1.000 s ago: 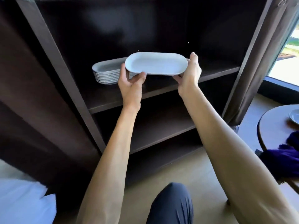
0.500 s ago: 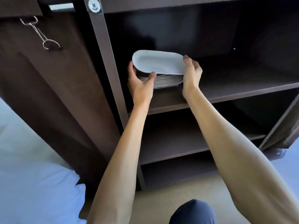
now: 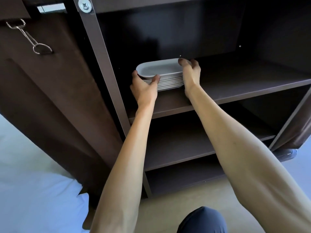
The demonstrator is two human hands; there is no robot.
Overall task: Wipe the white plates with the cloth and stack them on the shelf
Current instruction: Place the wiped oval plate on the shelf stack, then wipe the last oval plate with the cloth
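Both hands had the top plate [image 3: 159, 68] by its short ends: left hand [image 3: 145, 87] with fingers curled under the left end and thumb hooked on the front rim, right hand [image 3: 191, 73] wrapped over the right end. It sat on, or just about on, the stack of white plates [image 3: 170, 82] at the left of the middle shelf [image 3: 244, 84]; couldn't tell if the weight was fully down yet. Looked like glazed ceramic to me, so stiff, slick, chippy at the rim and not light. End grips seemed right for an oval dish. Dark cabinet [image 3: 107, 68] otherwise showed bare lower shelves, a metal hook [image 3: 30, 38] hanging on its side panel.
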